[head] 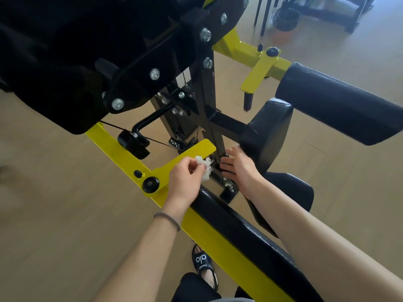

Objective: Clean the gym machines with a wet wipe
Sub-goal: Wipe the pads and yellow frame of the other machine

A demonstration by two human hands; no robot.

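Mid-frame: left hand pinching crumpled wet wipe against yellow bracket; right hand open, empty (fingertips partly hidden behind black upright).

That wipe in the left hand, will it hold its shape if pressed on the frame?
Probably not: the wet wipe is bunched in the left hand, so likely limp. Against the black upright it should flatten. Looks light.

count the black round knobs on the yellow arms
2. One black round knob sits on the near yellow arm, left of the left hand holding the wet wipe; the other is on the far yellow arm. Others may be hidden.
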